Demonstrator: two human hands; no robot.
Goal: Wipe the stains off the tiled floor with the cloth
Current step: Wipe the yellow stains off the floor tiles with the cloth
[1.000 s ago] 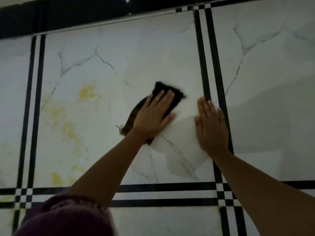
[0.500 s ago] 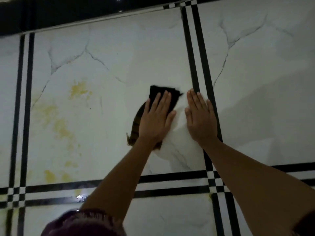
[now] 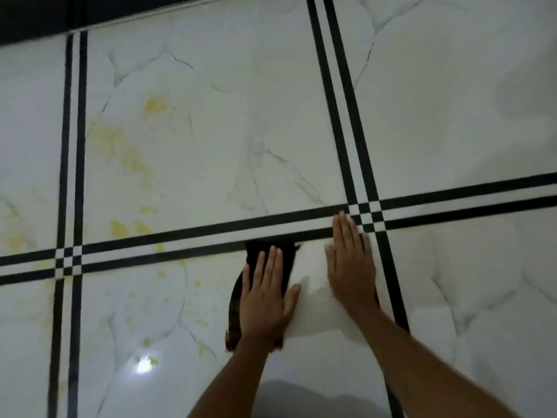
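Note:
A dark cloth [image 3: 287,254] with a brownish fringed edge lies flat on the white marble-look tiled floor [image 3: 211,164]. My left hand [image 3: 266,294] presses on it with straight fingers, just below the black double stripe. My right hand [image 3: 351,263] rests flat on the bare tile to the right of the cloth, fingertips reaching the stripe. Yellow stains [image 3: 120,143] spread over the left part of the upper tile, and more yellow spots [image 3: 196,315] dot the tile left of the cloth.
Black double stripes [image 3: 422,203] cross the floor in a grid, with a crossing just right of my right hand. A dark skirting band [image 3: 39,16] runs along the top left. A bright light reflection [image 3: 144,365] shines on the lower tile.
Both hands and the cloth have slid toward me, from the middle of the upper tile down across the horizontal stripes onto the nearer tile. The view has tilted with them.

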